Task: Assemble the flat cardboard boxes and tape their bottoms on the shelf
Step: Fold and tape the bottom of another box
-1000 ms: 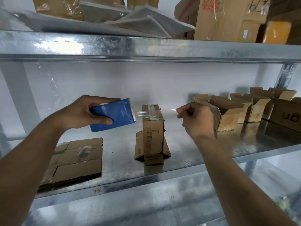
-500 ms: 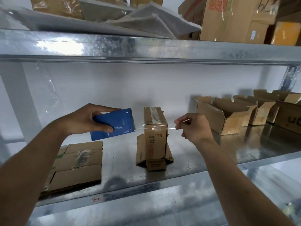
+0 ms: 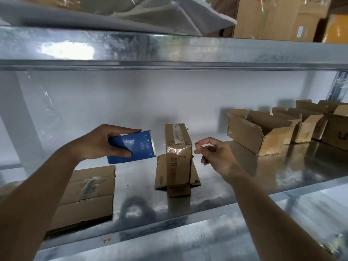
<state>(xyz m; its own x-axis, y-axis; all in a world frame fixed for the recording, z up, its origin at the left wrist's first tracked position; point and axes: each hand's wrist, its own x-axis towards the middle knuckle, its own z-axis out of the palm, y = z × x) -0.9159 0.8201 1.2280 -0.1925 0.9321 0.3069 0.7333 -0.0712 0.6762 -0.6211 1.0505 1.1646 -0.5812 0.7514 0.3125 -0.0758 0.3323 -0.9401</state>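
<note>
A small cardboard box (image 3: pixel 178 159) stands bottom-up on the metal shelf (image 3: pixel 244 178), its lower flaps splayed out. Shiny clear tape runs over its top and down its near face. My left hand (image 3: pixel 98 142) grips a blue tape dispenser (image 3: pixel 131 148) just left of the box, the toothed edge facing it. My right hand (image 3: pixel 212 153) hovers just right of the box with loosely curled fingers, thumb and forefinger close together, nothing visible between them. A pile of flat cardboard boxes (image 3: pixel 84 194) lies at the shelf's front left.
Several assembled open boxes (image 3: pixel 258 132) stand in a row at the shelf's back right. The upper shelf beam (image 3: pixel 169 51) crosses overhead, carrying foam sheets and large cartons. A white wall closes the back.
The stretched strip of tape between dispenser and right hand is gone; tape now lies on the box's top and near face. My right hand has let go of the tape end.
</note>
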